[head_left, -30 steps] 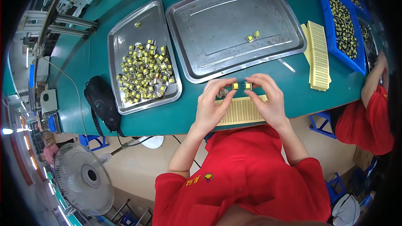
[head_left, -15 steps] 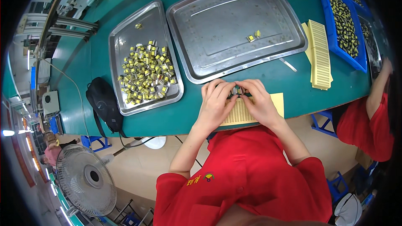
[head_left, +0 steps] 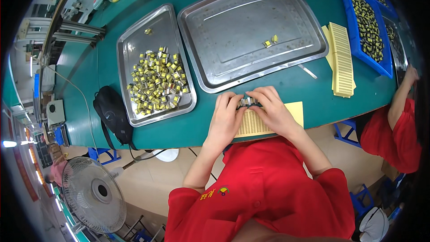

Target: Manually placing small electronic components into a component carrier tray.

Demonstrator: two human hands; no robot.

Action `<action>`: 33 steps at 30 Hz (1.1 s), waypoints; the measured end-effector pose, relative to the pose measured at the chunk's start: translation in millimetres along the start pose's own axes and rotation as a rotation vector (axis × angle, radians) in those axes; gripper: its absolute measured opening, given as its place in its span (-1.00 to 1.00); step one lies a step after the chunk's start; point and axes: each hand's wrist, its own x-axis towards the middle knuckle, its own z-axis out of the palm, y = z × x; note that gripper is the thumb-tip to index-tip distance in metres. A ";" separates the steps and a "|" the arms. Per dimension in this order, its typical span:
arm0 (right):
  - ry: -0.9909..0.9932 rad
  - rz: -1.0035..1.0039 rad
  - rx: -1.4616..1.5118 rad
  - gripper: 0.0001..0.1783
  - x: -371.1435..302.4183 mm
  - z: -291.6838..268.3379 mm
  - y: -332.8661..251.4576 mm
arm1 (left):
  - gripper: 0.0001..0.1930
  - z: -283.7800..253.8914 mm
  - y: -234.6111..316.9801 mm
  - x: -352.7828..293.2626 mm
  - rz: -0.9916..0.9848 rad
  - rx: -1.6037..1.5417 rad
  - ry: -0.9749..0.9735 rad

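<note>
Pinching from both sides, the fingers [head_left: 237,101] of the two hands close on a short row of small components [head_left: 249,102], which sits between the fingertips at the far edge of a pale yellow slotted card [head_left: 293,110]. Row is dark and metallic; individual pieces too small to count. Left hand [head_left: 225,118] lies palm down over the card's left half, fingers curled forward, tips touching the row's left end. Right hand [head_left: 273,111] mirrors it from the right, fingers bent over the row's top, thumb hidden beneath. Both wrists are angled inward, so the forearms come up from the lower edge in a V, bare below red sleeves.

Card lies flat on the green counter [head_left: 206,127] at its near edge, just in front of the large empty-looking steel tray [head_left: 251,31], which holds two yellow pieces [head_left: 270,41]. To the left, a smaller steel tray [head_left: 154,62] carries a loose heap of yellow-and-silver components. Further right, a stack of yellow slotted cards [head_left: 341,58] beside a blue bin [head_left: 365,22] of dark parts. Black pouch [head_left: 112,114] near the counter's left edge. Another person's arm [head_left: 401,92] reaches in at far right.
</note>
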 end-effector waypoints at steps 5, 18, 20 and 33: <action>-0.005 -0.032 -0.036 -0.64 1.5 1.1 3.6 | -0.70 -2.7 -1.0 1.7 -0.050 -0.108 -0.053; 0.283 0.137 -0.402 -0.70 68.3 -65.0 39.1 | -0.63 -15.4 13.3 71.3 0.186 -0.024 -0.059; 0.296 0.136 -0.408 -0.70 80.6 -68.4 60.6 | -0.65 9.6 11.0 102.0 0.250 -0.005 0.050; 0.292 0.226 -0.040 -0.68 45.8 -78.5 37.6 | -0.65 22.8 22.9 107.1 -0.052 -0.484 -0.021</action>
